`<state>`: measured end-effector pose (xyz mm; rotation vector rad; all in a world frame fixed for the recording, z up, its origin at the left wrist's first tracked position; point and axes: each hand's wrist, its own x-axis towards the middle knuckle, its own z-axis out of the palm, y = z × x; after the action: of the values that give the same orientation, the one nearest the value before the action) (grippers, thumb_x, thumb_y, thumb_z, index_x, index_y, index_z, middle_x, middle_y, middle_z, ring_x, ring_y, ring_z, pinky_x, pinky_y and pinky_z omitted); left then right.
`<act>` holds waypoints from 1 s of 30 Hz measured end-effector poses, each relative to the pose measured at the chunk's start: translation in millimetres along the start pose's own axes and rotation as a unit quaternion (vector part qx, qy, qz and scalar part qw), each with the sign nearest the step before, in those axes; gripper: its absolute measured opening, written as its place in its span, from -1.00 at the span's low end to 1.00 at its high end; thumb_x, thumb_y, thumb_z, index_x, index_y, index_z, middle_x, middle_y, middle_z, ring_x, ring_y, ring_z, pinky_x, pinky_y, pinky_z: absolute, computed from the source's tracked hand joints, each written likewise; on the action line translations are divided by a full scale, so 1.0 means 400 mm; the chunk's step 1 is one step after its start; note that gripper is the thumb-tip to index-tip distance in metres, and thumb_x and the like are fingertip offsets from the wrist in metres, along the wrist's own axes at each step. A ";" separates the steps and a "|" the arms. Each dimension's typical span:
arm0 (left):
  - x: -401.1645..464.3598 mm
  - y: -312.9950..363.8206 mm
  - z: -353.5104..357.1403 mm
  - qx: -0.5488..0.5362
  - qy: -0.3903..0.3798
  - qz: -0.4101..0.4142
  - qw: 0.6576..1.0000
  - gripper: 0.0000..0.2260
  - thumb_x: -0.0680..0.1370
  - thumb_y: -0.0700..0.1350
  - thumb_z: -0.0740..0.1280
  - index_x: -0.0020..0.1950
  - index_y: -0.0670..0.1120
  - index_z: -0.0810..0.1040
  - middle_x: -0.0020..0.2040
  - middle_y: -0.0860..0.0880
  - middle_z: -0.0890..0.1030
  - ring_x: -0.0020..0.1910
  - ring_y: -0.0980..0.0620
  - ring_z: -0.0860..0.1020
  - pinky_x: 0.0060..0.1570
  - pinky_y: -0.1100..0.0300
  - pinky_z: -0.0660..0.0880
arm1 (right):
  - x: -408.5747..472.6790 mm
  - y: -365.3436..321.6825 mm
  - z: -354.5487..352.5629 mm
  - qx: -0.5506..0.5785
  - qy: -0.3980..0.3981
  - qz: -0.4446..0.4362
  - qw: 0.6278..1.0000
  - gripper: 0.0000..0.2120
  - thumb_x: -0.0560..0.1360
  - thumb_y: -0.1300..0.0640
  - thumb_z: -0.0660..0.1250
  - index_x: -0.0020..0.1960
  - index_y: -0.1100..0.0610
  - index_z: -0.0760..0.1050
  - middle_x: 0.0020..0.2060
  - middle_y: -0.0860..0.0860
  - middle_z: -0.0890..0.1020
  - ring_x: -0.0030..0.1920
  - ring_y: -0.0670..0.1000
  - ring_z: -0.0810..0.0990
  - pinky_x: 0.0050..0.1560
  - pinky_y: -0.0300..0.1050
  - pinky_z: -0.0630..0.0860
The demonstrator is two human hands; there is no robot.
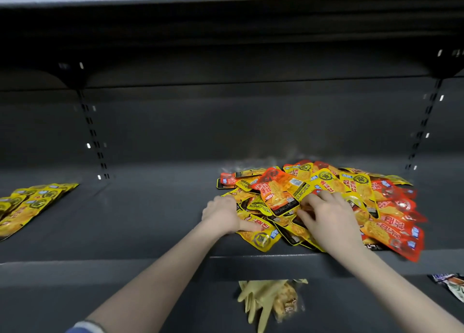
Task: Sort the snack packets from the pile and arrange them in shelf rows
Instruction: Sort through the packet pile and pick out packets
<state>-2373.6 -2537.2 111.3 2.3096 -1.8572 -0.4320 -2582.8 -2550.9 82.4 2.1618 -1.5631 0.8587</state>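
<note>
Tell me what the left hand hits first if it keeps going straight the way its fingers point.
Probably the yellow packet at the pile's near-left edge: the left hand's fingertips already seem to touch it, though depth is unclear.

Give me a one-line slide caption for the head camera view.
Both hands, left and right, dig into a pile of yellow and red foil snack packets on a dark grey metal shelf.

We see a dark grey shelf (155, 207) carrying a heaped pile of yellow and red snack packets (326, 197) on its right part, and a row of yellow packets (30, 204) laid at its left edge.
</note>
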 end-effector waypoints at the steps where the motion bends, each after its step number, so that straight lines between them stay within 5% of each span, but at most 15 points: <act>1: 0.003 -0.007 0.001 -0.035 -0.008 0.003 0.999 -0.24 0.27 0.33 0.46 0.24 -0.16 0.41 0.22 -0.08 0.49 0.20 -0.08 0.46 0.14 0.09 0.44 | 0.002 0.000 0.001 0.000 -0.003 0.001 1.000 -0.77 0.19 0.13 0.60 -0.27 0.15 0.59 -0.37 0.09 0.56 -0.35 0.17 0.51 -0.34 -0.03 0.48; 7: 0.023 -0.052 0.006 -0.214 -0.027 0.022 0.976 -0.30 0.18 0.13 0.62 0.21 -0.09 0.49 0.15 0.00 0.60 0.15 -0.03 0.55 0.21 0.05 0.48 | 0.014 -0.013 0.013 -0.027 -0.037 0.015 0.999 -0.79 0.22 0.12 0.58 -0.24 0.16 0.60 -0.34 0.11 0.58 -0.30 0.20 0.52 -0.33 -0.04 0.45; 11: 0.019 -0.082 -0.014 -0.329 -0.008 0.030 0.944 -0.54 0.27 -0.12 0.60 0.06 -0.06 0.47 0.00 -0.03 0.60 -0.01 0.00 0.60 -0.22 0.16 0.60 | 0.030 -0.028 0.005 -0.055 -0.057 0.021 0.997 -0.78 0.40 0.01 0.45 -0.07 0.13 0.60 -0.19 0.11 0.60 -0.09 0.19 0.53 -0.15 -0.02 0.43; 14: 0.015 -0.121 -0.047 -0.312 0.020 0.045 0.949 -0.63 0.29 -0.19 0.58 -0.11 -0.02 0.41 -0.11 -0.02 0.57 -0.16 0.03 0.58 -0.33 0.18 0.58 | 0.052 -0.048 -0.004 -0.044 -0.075 0.032 0.996 -0.71 0.52 -0.07 0.26 0.07 0.11 0.56 -0.06 0.09 0.60 0.04 0.14 0.50 -0.02 -0.04 0.39; 17: 0.017 -0.165 -0.080 -0.274 0.048 0.062 0.958 -0.60 0.25 -0.20 0.59 -0.09 -0.02 0.43 -0.08 -0.05 0.56 -0.11 -0.04 0.59 -0.19 0.04 0.61 | 0.079 -0.069 -0.004 -0.016 -0.086 0.053 0.995 -0.67 0.54 -0.10 0.22 0.12 0.11 0.53 0.00 0.09 0.59 0.08 0.12 0.49 0.05 -0.05 0.39; 20: 0.018 -0.206 -0.097 -0.241 0.075 0.076 0.965 -0.44 0.25 -0.22 0.59 0.16 -0.01 0.44 0.04 -0.03 0.53 0.02 -0.04 0.55 0.04 0.08 0.55 | 0.113 -0.095 0.006 -0.022 -0.134 0.086 0.987 -0.53 0.53 -0.20 0.19 0.20 0.16 0.48 0.11 0.12 0.54 0.17 0.13 0.46 0.16 -0.04 0.38; 25: 0.011 -0.245 -0.111 -0.250 0.079 0.067 0.963 -0.27 0.27 -0.27 0.57 0.35 -0.03 0.32 0.12 -0.05 0.46 0.02 -0.01 0.51 0.02 0.14 0.51 | 0.162 -0.142 0.020 -0.068 -0.235 0.157 0.957 -0.24 0.41 -0.40 0.19 0.30 0.20 0.40 0.28 0.13 0.41 0.33 0.16 0.34 0.26 0.02 0.33; 30: 0.020 -0.275 -0.114 -0.293 0.089 0.052 0.951 -0.24 0.25 -0.32 0.56 0.35 -0.04 0.30 0.21 -0.05 0.45 0.14 -0.05 0.49 0.09 0.13 0.48 | 0.192 -0.155 0.022 -0.023 -0.275 0.194 0.941 -0.28 0.34 -0.33 0.36 0.26 0.18 0.38 0.24 0.14 0.46 0.29 0.17 0.40 0.22 0.02 0.38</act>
<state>-2255.5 -2523.3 121.5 1.7829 -1.4946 -0.6347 -2506.0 -2591.6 130.0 2.2089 -2.3070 0.3062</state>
